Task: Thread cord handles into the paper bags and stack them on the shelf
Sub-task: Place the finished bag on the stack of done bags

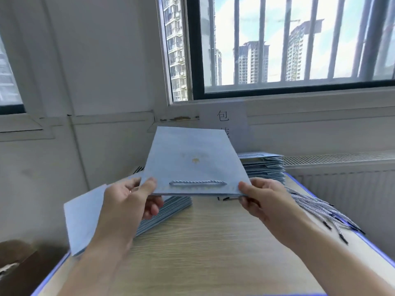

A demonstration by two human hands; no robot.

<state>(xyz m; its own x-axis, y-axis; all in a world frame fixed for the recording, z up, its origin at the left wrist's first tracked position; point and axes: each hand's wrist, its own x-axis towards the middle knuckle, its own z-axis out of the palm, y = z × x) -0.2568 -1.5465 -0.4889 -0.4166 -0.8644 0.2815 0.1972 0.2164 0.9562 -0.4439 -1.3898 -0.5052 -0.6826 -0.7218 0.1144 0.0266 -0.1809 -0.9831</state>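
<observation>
Left grip (128, 201) and right grip (265, 199) pinch the bag (192, 150) at its near corners; I'd lay it square on the one-o'clock stack (264, 168).

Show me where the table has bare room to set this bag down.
Free: the bare wood in the near middle of the table, bordered by the left stack of bags, the loose cords on the right and the near edge. Crowded: the far right corner, where the far stack of bags sits, and the right edge under the cords.
</observation>
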